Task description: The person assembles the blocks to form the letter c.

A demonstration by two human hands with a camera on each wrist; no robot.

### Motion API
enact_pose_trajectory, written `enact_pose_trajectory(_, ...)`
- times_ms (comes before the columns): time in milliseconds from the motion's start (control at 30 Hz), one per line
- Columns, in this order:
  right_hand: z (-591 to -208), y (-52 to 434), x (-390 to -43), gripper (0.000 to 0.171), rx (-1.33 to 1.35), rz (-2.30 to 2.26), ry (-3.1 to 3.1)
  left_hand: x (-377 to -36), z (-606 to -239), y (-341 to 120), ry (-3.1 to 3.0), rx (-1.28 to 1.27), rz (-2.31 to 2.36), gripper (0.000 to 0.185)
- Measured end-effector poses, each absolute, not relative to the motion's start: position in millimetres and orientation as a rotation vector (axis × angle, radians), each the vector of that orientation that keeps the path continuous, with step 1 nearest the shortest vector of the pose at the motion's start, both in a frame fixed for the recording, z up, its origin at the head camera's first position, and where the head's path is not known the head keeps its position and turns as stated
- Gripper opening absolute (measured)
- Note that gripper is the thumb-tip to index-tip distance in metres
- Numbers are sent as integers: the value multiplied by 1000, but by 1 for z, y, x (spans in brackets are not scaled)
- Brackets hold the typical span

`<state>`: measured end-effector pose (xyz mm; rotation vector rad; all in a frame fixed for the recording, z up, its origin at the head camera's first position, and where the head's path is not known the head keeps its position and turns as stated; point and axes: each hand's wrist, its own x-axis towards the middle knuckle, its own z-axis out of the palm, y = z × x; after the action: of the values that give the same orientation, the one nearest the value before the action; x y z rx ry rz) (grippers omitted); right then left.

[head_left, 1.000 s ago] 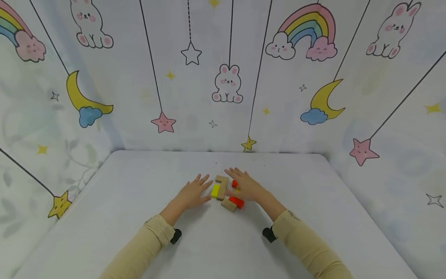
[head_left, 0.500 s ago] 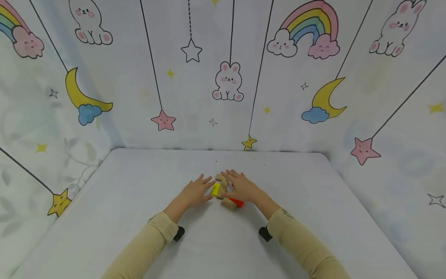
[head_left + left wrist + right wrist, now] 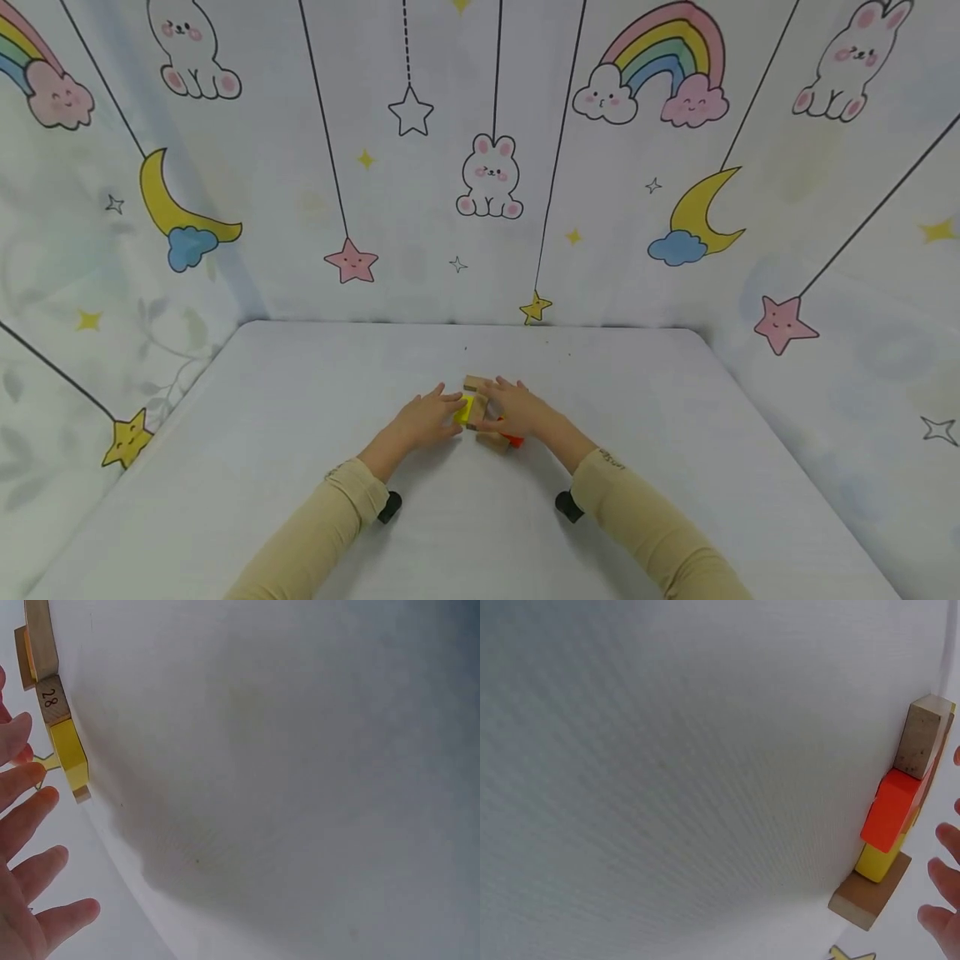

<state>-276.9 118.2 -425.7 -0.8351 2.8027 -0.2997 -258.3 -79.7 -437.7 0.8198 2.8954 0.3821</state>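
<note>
A small cluster of blocks lies between my hands in the head view: a yellow block [image 3: 463, 410], a plain wooden block [image 3: 477, 411], another wooden one [image 3: 492, 442] nearer me and a red block [image 3: 516, 440]. On the left, my left hand [image 3: 426, 420] spreads its fingers at the yellow block; contact cannot be told. From the right, my right hand [image 3: 522, 410] reaches over the cluster and hides part of it. The number 28 marks a wooden block [image 3: 52, 698] in the left wrist view. A second yellow block [image 3: 878, 862] shows beside the red one in the right wrist view.
The white tabletop [image 3: 480, 533] surrounds the cluster. A wall cloth printed with rabbits, stars and rainbows [image 3: 420, 208] rises behind its far edge. Black devices [image 3: 569, 506] sit at both sleeve cuffs.
Both hands have moved inward and now stand closer to each other over the cluster. The right hand covers more of the red and yellow blocks on its side.
</note>
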Motion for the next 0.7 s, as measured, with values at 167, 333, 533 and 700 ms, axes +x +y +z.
enact_pose_trajectory(167, -430, 119, -279, 61, -845, -319, 2790, -261, -441, -77, 2898, 827, 353, 46)
enact_pose_trajectory(333, -432, 116, -279, 56, -822, -314, 2768, -262, -443, -76, 2906, 815, 329, 45)
enact_pose_trajectory(533, -432, 114, -276, 55, -798, -285, 2760, -264, -446, -76, 2908, 821, 297, 40)
enact_pose_trajectory(700, -433, 113, -272, 54, -802, -260, 2759, -263, -444, -76, 2906, 827, 291, 37)
